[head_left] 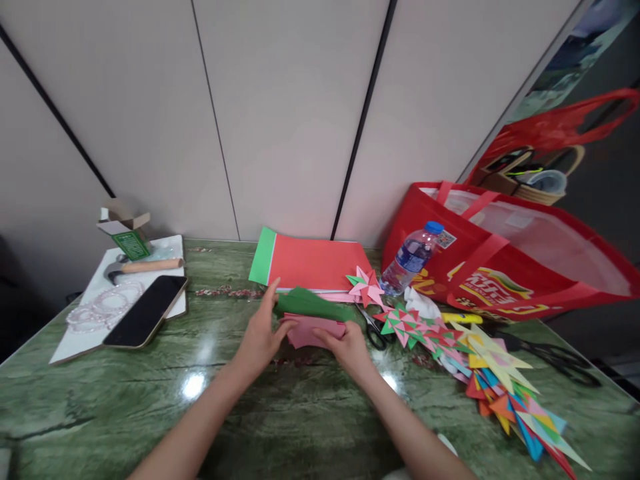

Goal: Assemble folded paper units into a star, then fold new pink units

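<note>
Between my two hands is a stack of paper pieces (311, 333), pink in front with red edges behind. My left hand (267, 331) grips its left end, thumb on the pink face and forefinger raised. The right end is pinched by my right hand (349, 345), its thumb lying across the pink front. Right behind the stack is green paper (315, 303); whether it is part of the same bundle I cannot tell. Further back lie red sheets (320, 260) with a green sheet (263, 257) showing at their left. A folded paper star (366, 287) sits on their right corner.
Scissors (376, 333), folded paper stars (425, 333) and colourful folded pieces (515, 393) spread to the right. A water bottle (407, 260) stands before a red bag (480, 260). At left are a phone (147, 312), a hammer (150, 266), a small box (129, 237) and beads (107, 307).
</note>
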The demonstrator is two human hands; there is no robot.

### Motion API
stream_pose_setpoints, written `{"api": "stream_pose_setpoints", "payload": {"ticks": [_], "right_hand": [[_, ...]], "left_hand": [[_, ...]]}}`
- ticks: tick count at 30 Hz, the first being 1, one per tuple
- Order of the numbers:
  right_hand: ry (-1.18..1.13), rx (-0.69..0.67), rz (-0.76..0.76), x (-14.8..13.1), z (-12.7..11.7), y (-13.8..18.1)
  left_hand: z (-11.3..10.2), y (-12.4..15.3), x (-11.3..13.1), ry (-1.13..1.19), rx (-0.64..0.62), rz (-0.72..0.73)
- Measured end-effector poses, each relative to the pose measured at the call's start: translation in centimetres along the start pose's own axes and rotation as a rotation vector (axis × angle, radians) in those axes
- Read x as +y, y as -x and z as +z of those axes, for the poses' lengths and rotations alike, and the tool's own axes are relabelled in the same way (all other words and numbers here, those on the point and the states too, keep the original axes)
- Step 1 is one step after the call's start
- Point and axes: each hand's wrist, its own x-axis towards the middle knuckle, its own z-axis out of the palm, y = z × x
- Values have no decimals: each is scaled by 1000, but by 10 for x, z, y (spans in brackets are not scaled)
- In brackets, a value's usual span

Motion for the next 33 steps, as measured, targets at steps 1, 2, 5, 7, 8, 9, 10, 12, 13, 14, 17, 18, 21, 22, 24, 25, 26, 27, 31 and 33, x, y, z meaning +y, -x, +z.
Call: {"api": "stream_pose_setpoints", "payload": {"ticks": [1, 2, 5, 7, 8, 9, 10, 12, 13, 14, 17, 18, 21, 22, 24, 25, 26, 27, 31, 33], "right_hand": [[17, -10, 3, 2, 0, 0], [27, -13, 4, 5, 0, 0], [19, -3, -20, 11, -3, -3], [12, 9, -43, 14, -4, -5], [12, 17, -50, 14, -4, -5], [13, 27, -56, 14, -5, -6], [15, 35, -66, 13, -5, -6], [18, 35, -92, 11, -4, -6], [20, 28, -106, 10, -4, -6], [23, 17, -116, 9, -4, -5], [46, -24, -128, 10, -3, -4], [50, -37, -135, 11, -2, -4], [39, -36, -165, 14, 0, -3], [39, -8, -183, 14, 0, -3], [47, 68, -242, 12, 0, -2], [64, 105, -284, 11, 0, -2], [94, 124, -332, 9, 0, -1], [137, 119, -380, 7, -1, -1], [355, -9, -478, 7, -2, 0], [394, -54, -466, 9, -1, 1]], "left_hand": [[3, 2, 0, 4, -17, -43], [6, 3, 0, 15, -37, -71], [11, 6, -3, 5, -120, -79], [13, 7, -7, -29, -193, -69], [13, 8, -9, -45, -229, -74], [13, 9, -11, -58, -261, -86], [14, 9, -13, -64, -284, -100], [14, 10, -13, -39, -257, -110], [14, 9, -12, -10, -212, -93], [14, 9, -10, 17, -154, -60], [13, 7, -3, -4, -98, 118], [13, 6, -2, -46, -144, 161], [14, 8, -3, -105, -246, 186], [14, 9, -4, -116, -259, 180], [15, 11, -6, -137, -253, 176], [15, 12, -7, -149, -249, 177], [15, 12, -7, -159, -239, 177], [14, 12, -7, -167, -232, 177], [13, 8, -4, -178, -192, 139], [13, 6, -2, -191, -182, 99]]}}
